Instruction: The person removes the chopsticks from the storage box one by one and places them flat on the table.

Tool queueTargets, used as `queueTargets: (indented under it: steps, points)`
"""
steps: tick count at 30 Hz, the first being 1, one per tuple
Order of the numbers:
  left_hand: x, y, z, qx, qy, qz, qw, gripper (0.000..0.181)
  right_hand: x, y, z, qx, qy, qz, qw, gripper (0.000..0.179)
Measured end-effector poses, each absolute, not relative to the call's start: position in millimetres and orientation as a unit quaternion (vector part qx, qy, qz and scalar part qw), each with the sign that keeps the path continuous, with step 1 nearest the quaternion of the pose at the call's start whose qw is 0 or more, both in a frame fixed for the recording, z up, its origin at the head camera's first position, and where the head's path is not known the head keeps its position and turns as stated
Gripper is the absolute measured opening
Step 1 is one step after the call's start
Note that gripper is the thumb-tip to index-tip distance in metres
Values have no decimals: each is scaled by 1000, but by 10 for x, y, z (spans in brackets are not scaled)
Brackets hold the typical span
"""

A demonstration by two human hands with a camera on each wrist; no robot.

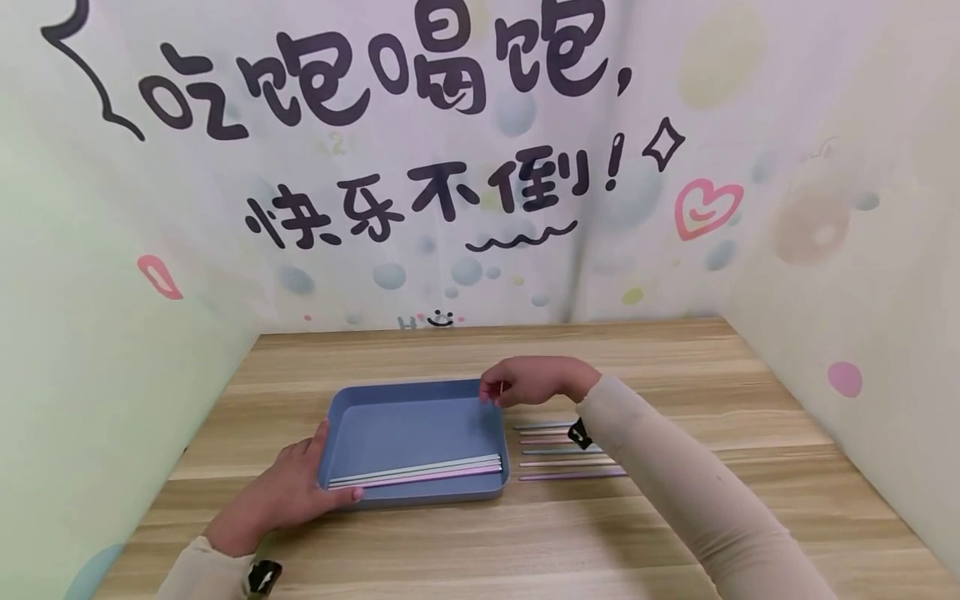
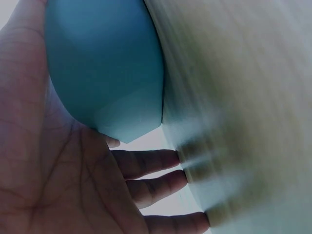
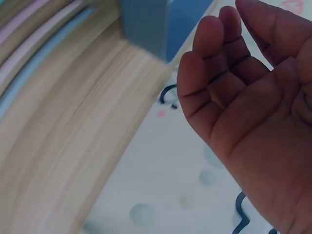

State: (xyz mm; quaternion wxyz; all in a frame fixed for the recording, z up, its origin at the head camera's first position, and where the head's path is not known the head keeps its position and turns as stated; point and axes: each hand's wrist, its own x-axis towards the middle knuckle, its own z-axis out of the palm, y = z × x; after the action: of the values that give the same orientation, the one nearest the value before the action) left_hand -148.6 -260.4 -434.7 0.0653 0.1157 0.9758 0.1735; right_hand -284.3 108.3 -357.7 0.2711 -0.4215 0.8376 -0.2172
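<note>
A shallow blue tray (image 1: 420,433) lies on the wooden table. My left hand (image 1: 300,483) holds its near left corner, the thumb over the front rim and the fingers along the left side. In the left wrist view the palm is against the tray (image 2: 107,63), and some fingertips touch the table. Several thin pastel chopsticks (image 1: 420,473) lie lengthwise along the tray's near side. My right hand (image 1: 532,380) hovers by the far right corner of the tray, fingers loosely bent. The right wrist view shows nothing held in that hand (image 3: 258,107).
More pastel chopsticks (image 1: 558,452) lie side by side on the table right of the tray, partly hidden under my right forearm. A printed wall (image 1: 450,292) stands behind the table (image 1: 450,550), with side walls to the left and right.
</note>
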Motion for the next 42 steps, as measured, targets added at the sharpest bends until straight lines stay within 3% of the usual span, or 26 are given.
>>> queueTargets:
  steps: [14, 42]
  points:
    - [-1507, -2620, -4388, 122, 975, 177, 56, 121, -2715, 574, -3668, -423, 851, -159, 268, 17]
    - [-1491, -2617, -4365, 113, 975, 179, 66, 122, -2543, 56, -3783, -463, 820, -155, 298, 16]
